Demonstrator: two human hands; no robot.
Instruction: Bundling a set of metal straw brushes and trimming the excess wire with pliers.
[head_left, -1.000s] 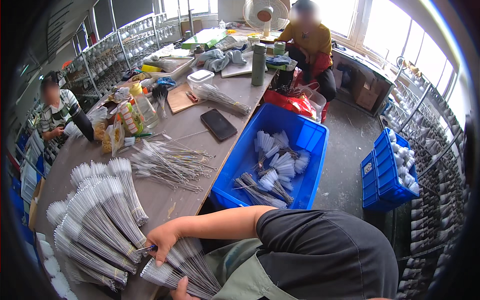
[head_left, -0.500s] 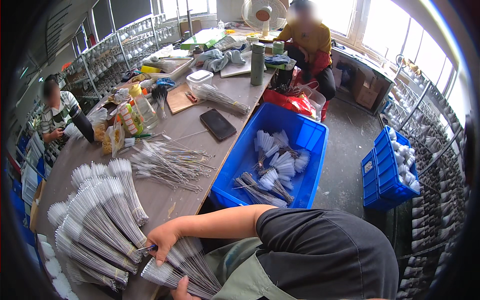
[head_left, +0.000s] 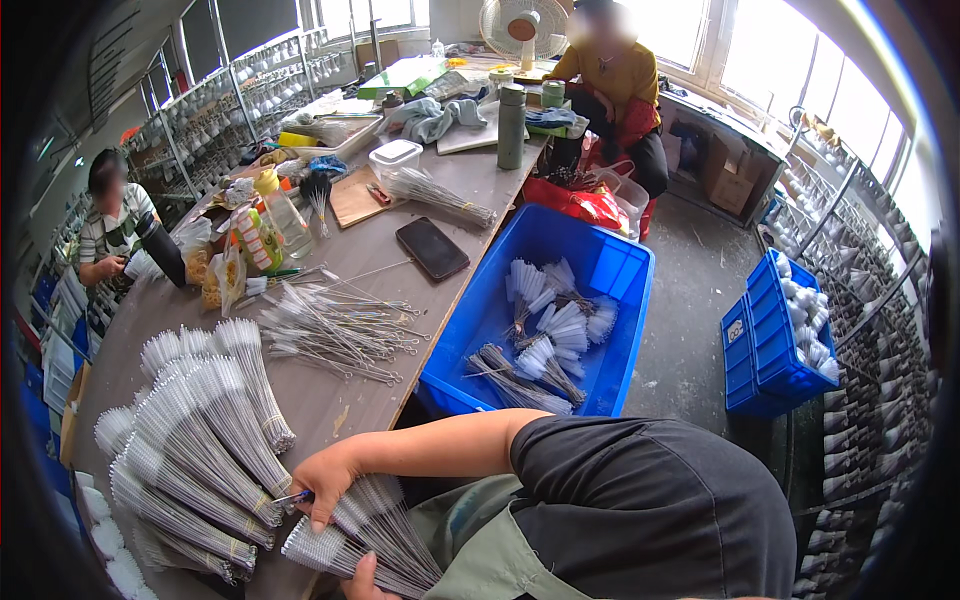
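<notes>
Down at six o'clock in the head view, a fanned bundle of thin wire brushes (head_left: 365, 535) lies across the lap, at the near edge of the surface (head_left: 350, 415). It looks light and springy: stiff twisted stems, soft white bristle tips, apt to splay, so best gripped where the stems gather. The right hand (head_left: 322, 478) presses down on it, fingers closed around the stems and a small blue piece. The left hand (head_left: 365, 583) shows only a thumb at the frame's lower edge; its grip probably supports the bundle, but I cannot tell. At nine o'clock lie tied brush bundles (head_left: 195, 450), at eleven loose wire stems (head_left: 335, 325), at one a blue crate (head_left: 540, 320).
</notes>
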